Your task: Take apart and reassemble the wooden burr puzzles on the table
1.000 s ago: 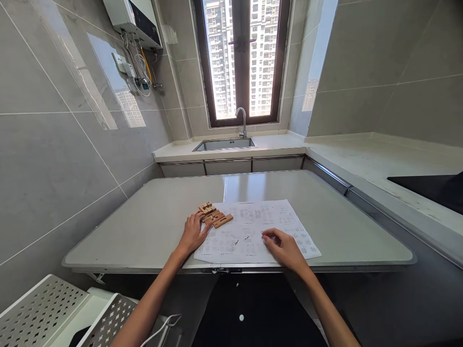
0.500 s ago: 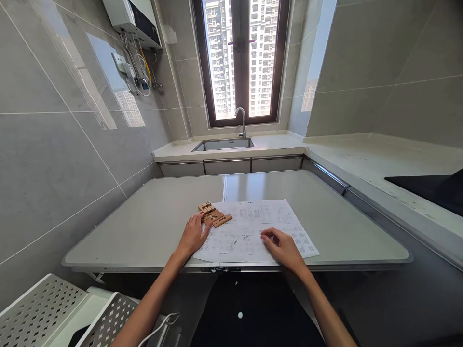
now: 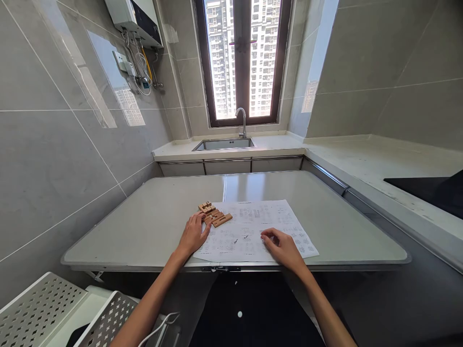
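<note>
A printed sheet with rows of small diagrams and a couple of pen tick marks lies flat on the table. Several notched wooden puzzle pieces are grouped at its upper left corner, partly on the paper. My left hand lies beside them, fingers stretched with the tips touching the nearest pieces and the thumb apart; it grips none. On the lower right of the sheet rests my right hand, fingers loosely curled in toward the thumb. Nothing shows in its fingers.
The pale folding table has a metal latch at its front edge. Behind stand a counter with a sink and faucet. A black cooktop is at right. A white perforated basket and a cable sit low left.
</note>
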The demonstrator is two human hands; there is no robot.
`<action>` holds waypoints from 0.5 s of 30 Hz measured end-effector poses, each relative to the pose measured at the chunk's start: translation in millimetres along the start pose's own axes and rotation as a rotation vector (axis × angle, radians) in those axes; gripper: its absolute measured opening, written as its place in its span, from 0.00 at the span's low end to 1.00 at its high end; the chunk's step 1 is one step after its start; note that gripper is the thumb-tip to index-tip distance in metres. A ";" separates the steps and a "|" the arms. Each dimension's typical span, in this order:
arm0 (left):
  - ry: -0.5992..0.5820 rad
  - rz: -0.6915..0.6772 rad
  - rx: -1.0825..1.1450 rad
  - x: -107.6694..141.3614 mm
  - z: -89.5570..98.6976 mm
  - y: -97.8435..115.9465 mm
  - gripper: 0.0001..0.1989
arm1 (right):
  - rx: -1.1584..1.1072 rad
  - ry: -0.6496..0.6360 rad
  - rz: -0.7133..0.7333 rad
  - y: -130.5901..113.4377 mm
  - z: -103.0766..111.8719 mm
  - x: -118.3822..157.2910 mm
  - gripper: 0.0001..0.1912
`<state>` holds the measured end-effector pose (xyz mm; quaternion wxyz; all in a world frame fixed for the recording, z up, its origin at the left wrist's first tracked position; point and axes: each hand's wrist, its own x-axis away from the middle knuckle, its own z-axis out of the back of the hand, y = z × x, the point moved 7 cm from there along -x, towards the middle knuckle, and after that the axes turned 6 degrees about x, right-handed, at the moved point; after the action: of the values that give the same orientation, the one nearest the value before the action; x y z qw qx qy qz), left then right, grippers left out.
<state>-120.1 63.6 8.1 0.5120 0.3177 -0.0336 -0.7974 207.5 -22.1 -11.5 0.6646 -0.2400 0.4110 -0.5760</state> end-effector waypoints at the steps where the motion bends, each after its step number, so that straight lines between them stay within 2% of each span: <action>1: 0.000 0.001 0.001 0.1 -0.2 -0.4 0.20 | 0.000 0.001 -0.002 -0.1 0.3 0.1 0.19; 15: -0.008 0.009 0.023 0.9 -0.7 -1.4 0.20 | 0.001 0.000 -0.005 0.9 0.8 0.3 0.20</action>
<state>-121.1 63.7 6.6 0.5118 0.3204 -0.0462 -0.7958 208.6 -22.3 -11.9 0.6634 -0.2409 0.4101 -0.5777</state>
